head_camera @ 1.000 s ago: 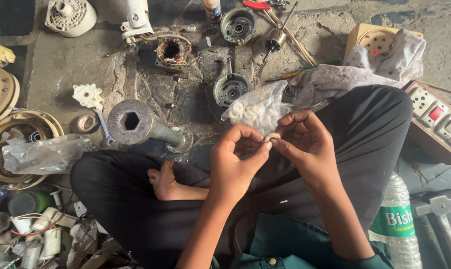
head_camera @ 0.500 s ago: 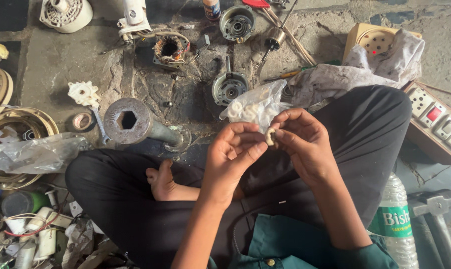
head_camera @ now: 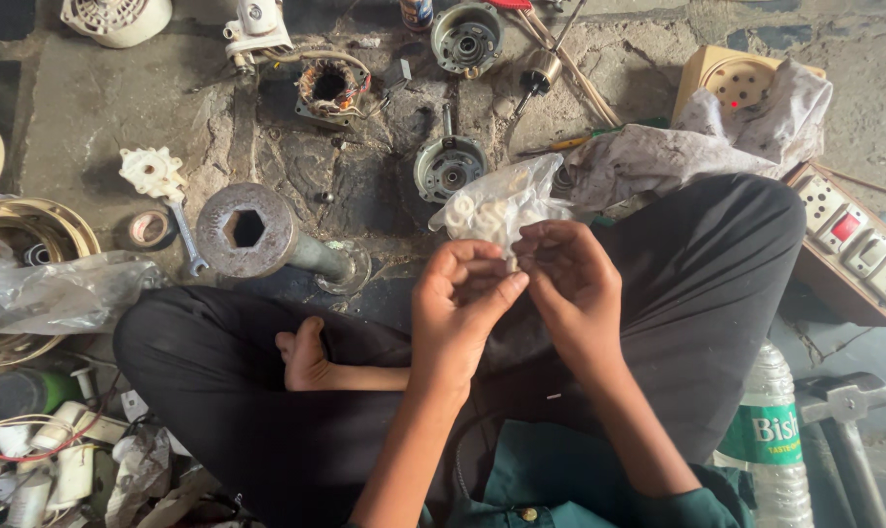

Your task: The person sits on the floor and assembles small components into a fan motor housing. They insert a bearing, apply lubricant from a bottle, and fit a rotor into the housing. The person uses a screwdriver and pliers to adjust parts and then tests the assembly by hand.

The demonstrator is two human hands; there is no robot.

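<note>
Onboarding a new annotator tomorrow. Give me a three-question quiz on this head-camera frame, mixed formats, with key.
1. True or false: the left hand and right hand meet at the mouth of the clear plastic bag of small white rings.
2. Multiple choice: what lies just left of the grey metal disc with a hexagonal hole? A) a green bottle B) a small steel spanner C) a red screwdriver
3. Fill in: the clear plastic water bottle with a green label stands beside the person's ___ knee.

Key: 1 true; 2 B; 3 right.
</note>
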